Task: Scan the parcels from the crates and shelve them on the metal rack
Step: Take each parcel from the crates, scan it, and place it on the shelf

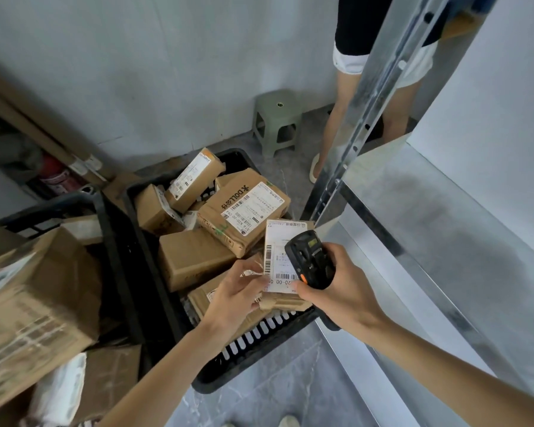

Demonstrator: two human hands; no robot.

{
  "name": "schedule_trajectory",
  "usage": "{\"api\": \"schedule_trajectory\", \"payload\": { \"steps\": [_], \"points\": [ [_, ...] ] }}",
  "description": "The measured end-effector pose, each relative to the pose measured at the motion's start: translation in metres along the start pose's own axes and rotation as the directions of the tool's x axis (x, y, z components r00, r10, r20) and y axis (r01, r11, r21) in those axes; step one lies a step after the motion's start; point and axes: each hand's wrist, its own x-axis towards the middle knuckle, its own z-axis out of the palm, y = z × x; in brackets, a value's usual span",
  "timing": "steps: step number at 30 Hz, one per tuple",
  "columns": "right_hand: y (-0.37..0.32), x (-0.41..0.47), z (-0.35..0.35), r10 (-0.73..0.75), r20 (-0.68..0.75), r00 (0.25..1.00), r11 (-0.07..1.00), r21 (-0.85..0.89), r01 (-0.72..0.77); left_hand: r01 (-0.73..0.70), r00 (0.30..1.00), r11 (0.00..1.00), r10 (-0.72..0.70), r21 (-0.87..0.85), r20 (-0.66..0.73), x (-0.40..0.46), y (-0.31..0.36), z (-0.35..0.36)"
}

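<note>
Crate (253,349) on grey marbled floor (290,392); rack shelf (429,211) beside.

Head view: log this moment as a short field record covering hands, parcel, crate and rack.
left hand: left hand pinches the edge of the labelled parcel
right hand: right hand grips the handheld scanner, held over the parcel's label
parcel position: above the near end of the black crate
crate contents: several brown cardboard parcels, piled loosely
metal rack: shelf to the right, no parcel visible on it
bystander: a person's legs beside a green stool
</note>
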Motion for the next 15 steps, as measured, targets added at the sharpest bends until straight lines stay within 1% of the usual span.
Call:
{"api": "schedule_trajectory", "payload": {
  "steps": [5,9,11,15],
  "points": [
    [-0.004,-0.026,-0.005,-0.026,-0.032,0.999,0.998,0.049,0.028,-0.023,1.000,0.999,0.023,0.032,0.003,-0.024,-0.010,0.004],
    [-0.008,-0.049,-0.013,-0.060,-0.078,0.995,0.996,0.063,0.065,-0.060,0.998,0.997,0.060,-0.047,-0.010,-0.047,-0.006,0.011],
    [-0.012,-0.063,-0.019,-0.074,-0.109,0.991,0.994,0.076,0.082,-0.105,0.994,0.990,0.106,-0.091,-0.002,-0.062,-0.001,0.014],
    [-0.023,-0.093,-0.037,-0.108,-0.170,0.979,0.984,0.120,0.129,-0.200,0.979,0.976,0.203,-0.086,0.031,-0.092,0.009,0.022]
  ]
}}
